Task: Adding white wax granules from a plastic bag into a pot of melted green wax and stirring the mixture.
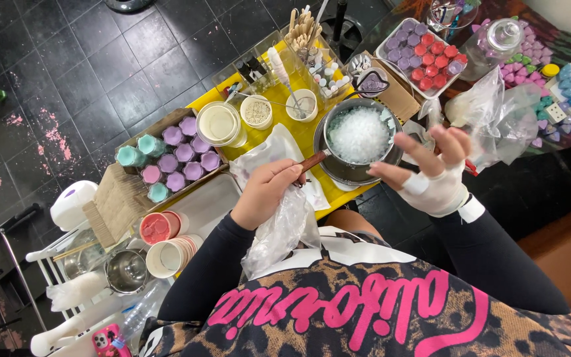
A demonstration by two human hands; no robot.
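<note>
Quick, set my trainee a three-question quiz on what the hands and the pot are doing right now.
1. True or false: the left hand grips the wooden handle of the pot.
2. What fills the pot? A) white flakes B) red liquid C) wooden sticks
3. Which hand wears a white bandage wrap, and does it hold anything?

Key
1. True; it also clutches a clear plastic bag.
2. A
3. The right hand; it holds nothing, fingers spread beside the pot.

Materials and finishes, worktop

Metal pot point(338, 170) glossy, wood-look handle point(312, 160); plastic bag point(279, 228) clear, crinkled; white flakes point(359, 135) translucent, waxy.
</note>
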